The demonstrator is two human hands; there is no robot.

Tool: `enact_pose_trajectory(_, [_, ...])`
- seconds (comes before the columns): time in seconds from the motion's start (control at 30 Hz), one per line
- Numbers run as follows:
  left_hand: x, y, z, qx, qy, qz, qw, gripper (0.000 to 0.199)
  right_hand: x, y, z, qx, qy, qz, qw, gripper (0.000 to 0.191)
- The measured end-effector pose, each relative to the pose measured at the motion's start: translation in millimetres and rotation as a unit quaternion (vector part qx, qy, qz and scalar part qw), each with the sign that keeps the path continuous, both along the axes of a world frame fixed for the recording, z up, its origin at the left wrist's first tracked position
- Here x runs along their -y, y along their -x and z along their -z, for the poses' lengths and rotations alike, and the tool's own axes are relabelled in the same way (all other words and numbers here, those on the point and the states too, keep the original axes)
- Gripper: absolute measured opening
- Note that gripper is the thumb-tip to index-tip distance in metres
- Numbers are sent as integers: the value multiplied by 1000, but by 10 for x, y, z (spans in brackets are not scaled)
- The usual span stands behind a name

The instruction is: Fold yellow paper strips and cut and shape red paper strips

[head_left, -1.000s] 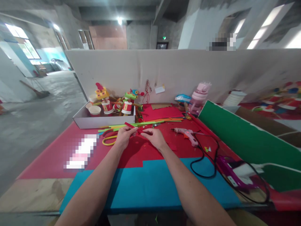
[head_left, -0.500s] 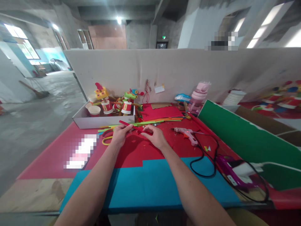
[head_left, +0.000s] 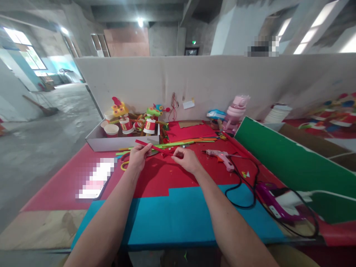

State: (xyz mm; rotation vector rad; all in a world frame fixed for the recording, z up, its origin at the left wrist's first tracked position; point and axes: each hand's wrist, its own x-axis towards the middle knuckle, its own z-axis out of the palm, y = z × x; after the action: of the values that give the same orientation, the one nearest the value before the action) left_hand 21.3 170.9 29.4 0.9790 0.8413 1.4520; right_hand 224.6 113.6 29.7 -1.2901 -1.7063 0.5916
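Note:
A narrow red strip (head_left: pixel 161 150), like paper, stretches between my hands above the red table covering. My left hand (head_left: pixel 139 156) pinches it between thumb and fingers, with the strip's free end sticking out past the thumb to the upper left. The strip's other end is in the closed fingertips of my right hand (head_left: pixel 185 158). Yellow-handled scissors (head_left: pixel 125 165) lie beside my left hand, partly hidden by it. Behind the hands are several green and orange paper strips (head_left: pixel 189 142). A pink glue gun (head_left: pixel 219 155) lies to the right of my right hand.
At the back left stands a white box (head_left: pixel 122 144) with paper-cup figures (head_left: pixel 150 126). A green board (head_left: pixel 289 167) and a purple power strip (head_left: pixel 274 204) with a black cord are at right. A phone-like pixelated object (head_left: pixel 97 180) lies left. Blue sheets (head_left: pixel 172 218) cover the front edge.
My hands have moved apart, the left one leftward and the right one rightward. More of the red strip now shows between them.

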Motion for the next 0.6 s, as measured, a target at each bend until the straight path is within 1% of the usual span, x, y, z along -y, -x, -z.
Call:
enact_pose_trajectory(0.1, [-10, 31, -16, -2, 7, -8, 1000, 34, 2, -102, -8, 3, 46, -35, 998, 23])
enact_pose_trajectory(0.2, [16, 1, -10, 3, 0, 19, 1000, 31, 15, -118, -18, 4, 78, -57, 995, 24])
enact_pose_trajectory(0.27, [48, -51, 4, -3, -8, 38, 999, 29, 18, -63, -12, -16, 74, -51, 996, 28])
enact_pose_trajectory(0.37, [101, -144, 28, -17, -11, 59, 998, 29, 3, 70, 15, -78, 44, -37, 995, 36])
enact_pose_trajectory(0.47, [138, -211, 40, -21, -9, 76, 997, 28, -18, 162, 36, -123, 44, -39, 991, 32])
enact_pose_trajectory(0.6, [147, -233, 42, -22, -18, 70, 997, 27, -14, 155, 11, -113, 75, -30, 990, 20])
